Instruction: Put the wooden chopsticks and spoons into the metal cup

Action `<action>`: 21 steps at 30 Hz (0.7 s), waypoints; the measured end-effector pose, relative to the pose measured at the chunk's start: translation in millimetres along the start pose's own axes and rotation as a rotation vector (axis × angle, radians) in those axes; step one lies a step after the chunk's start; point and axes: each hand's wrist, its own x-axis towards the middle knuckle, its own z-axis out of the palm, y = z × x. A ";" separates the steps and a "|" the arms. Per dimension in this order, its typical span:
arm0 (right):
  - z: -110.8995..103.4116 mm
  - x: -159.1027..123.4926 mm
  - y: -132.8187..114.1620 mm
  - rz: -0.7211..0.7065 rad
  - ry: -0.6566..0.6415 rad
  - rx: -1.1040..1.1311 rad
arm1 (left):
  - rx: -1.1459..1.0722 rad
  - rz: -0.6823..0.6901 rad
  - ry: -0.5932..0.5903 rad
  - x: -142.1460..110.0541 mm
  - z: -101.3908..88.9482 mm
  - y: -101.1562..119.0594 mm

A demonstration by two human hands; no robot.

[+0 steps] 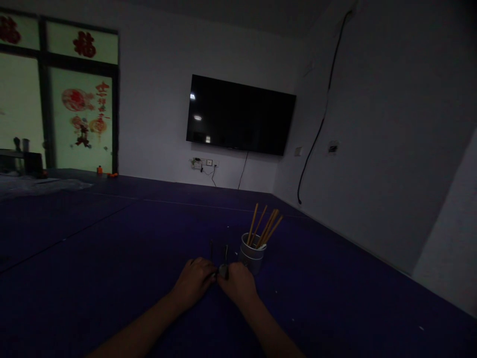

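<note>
My left hand (194, 282) and my right hand (238, 283) rest close together on the dark purple surface (112, 258), knuckles up and fingers curled. Between their fingertips sits a small greyish object (222, 271) that both hands pinch; the dim light hides what it is. Two thin dark utensil-like pieces (218, 250) lie just beyond the hands. A white cup (252, 256) holding several wooden chopsticks (265, 227) stands just right of and behind my right hand.
A black wall-mounted television (238, 115) hangs ahead above a socket strip (203, 162). A black cable (320, 119) runs down the right wall. At far left are glass doors (80, 119) with red paper decorations, and a dark stand (20, 161).
</note>
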 end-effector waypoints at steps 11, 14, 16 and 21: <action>-8.4 -2.3 -3.5 -0.122 0.180 0.186 | -0.127 0.001 0.155 -1.3 -0.9 -0.8; -12.0 -5.3 -6.7 -0.179 0.240 0.231 | -0.203 0.005 0.239 -1.3 -3.7 0.9; -13.3 -6.3 -7.9 -0.232 0.276 0.252 | -0.256 0.009 0.281 -1.4 -5.8 2.9; -10.3 -6.1 -8.1 -0.358 0.347 0.283 | -0.376 0.005 0.359 -1.6 -9.0 8.2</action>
